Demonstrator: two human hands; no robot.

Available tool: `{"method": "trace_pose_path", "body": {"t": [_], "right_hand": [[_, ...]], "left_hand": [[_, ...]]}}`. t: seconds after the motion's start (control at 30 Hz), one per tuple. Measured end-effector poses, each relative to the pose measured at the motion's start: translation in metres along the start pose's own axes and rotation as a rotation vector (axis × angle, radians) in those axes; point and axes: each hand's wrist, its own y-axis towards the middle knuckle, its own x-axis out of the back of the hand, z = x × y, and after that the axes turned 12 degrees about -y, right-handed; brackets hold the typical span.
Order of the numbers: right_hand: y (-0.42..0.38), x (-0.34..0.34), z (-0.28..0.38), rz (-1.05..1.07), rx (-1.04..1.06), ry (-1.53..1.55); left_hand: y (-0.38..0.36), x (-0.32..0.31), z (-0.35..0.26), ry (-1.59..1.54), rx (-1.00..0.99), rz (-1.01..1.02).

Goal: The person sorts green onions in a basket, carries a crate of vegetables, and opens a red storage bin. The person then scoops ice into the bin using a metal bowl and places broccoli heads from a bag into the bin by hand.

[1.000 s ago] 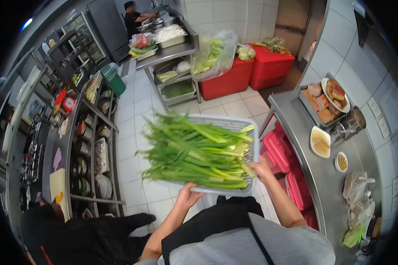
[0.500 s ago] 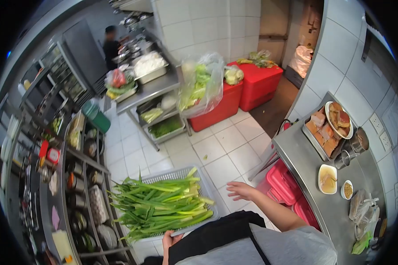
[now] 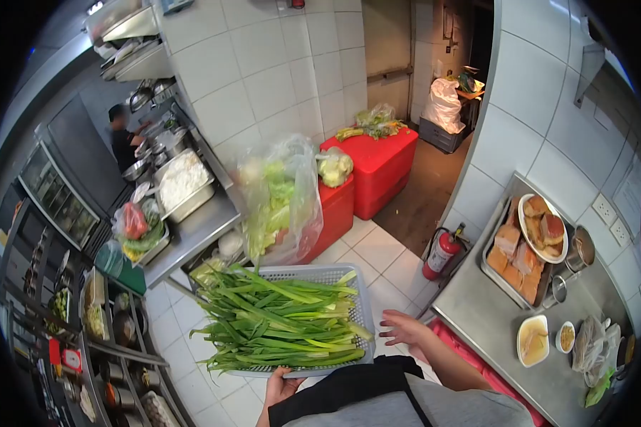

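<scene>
The left hand is gripping the near rim of the grey plastic basket, its fingers curling closed; the right hand is hanging open beside the opposite end, fingers spreading and touching nothing. The basket is sitting in front of the person's waist, above the tiled floor, and is carrying a heaped layer of scallions; with one hand gripping, it could be tipping towards its unsupported side and spilling stalks; the leafy ends are jutting past the rim, so they could be snagging on the steel table or the plastic bag of lettuce.
</scene>
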Motion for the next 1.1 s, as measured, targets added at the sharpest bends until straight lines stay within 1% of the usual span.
{"method": "trace_pose_path", "body": {"t": [0.07,0.1,0.17,0.2,0.23,0.3,0.33,0.43,0.47,0.57,0.63,0.67,0.7,0.73,0.83,0.87,0.97,1.03,1.07,1.1], "right_hand": [[0.022,-0.014,0.039,0.066,-0.009,-0.069],[0.044,-0.011,0.049,0.128,0.025,-0.018],[0.096,-0.003,0.067,0.249,0.093,0.073],[0.100,-0.004,0.083,0.215,0.121,0.126],[0.115,0.002,0.096,0.153,0.176,0.106],[0.140,0.015,0.095,0.022,0.250,0.096],[0.148,0.022,0.102,-0.043,0.218,0.143],[0.155,0.037,0.129,-0.215,0.288,0.239],[0.153,0.045,0.139,-0.260,0.307,0.230],[0.131,0.055,0.180,-0.384,0.302,0.327],[0.133,0.077,0.194,-0.389,0.425,0.409],[0.127,0.088,0.202,-0.377,0.400,0.412],[0.125,0.102,0.209,-0.374,0.440,0.440],[0.125,0.115,0.215,-0.424,0.442,0.498],[0.134,0.162,0.225,-0.531,0.412,0.593],[0.140,0.181,0.232,-0.568,0.408,0.621],[0.162,0.217,0.276,-0.607,0.327,0.504],[0.181,0.238,0.313,-0.596,0.311,0.379],[0.190,0.244,0.332,-0.587,0.325,0.356],[0.200,0.251,0.354,-0.576,0.341,0.325]], "left_hand": [[0.018,-0.048,-0.002,0.109,-0.032,0.064],[0.027,-0.070,-0.007,0.163,-0.047,0.095],[0.047,-0.111,-0.018,0.274,-0.062,0.073],[0.057,-0.133,-0.025,0.351,-0.084,0.077],[0.072,-0.154,-0.035,0.430,-0.104,0.080],[0.109,-0.187,-0.054,0.495,-0.121,-0.040],[0.130,-0.203,-0.063,0.525,-0.096,0.010],[0.202,-0.241,-0.083,0.552,0.073,0.168],[0.225,-0.257,-0.084,0.545,0.113,0.193],[0.286,-0.303,-0.073,0.534,0.238,0.224],[0.331,-0.331,-0.061,0.543,0.318,0.205],[0.355,-0.343,-0.055,0.544,0.342,0.187],[0.378,-0.357,-0.047,0.544,0.368,0.172],[0.398,-0.369,-0.038,0.539,0.396,0.157],[0.443,-0.412,-0.017,0.531,0.366,0.122],[0.472,-0.415,-0.016,0.472,0.411,0.155],[0.512,-0.463,-0.015,0.461,0.465,0.166],[0.530,-0.496,-0.013,0.539,0.349,0.136],[0.562,-0.496,-0.017,0.512,0.340,0.061],[0.582,-0.508,-0.021,0.472,0.362,0.095]]}}
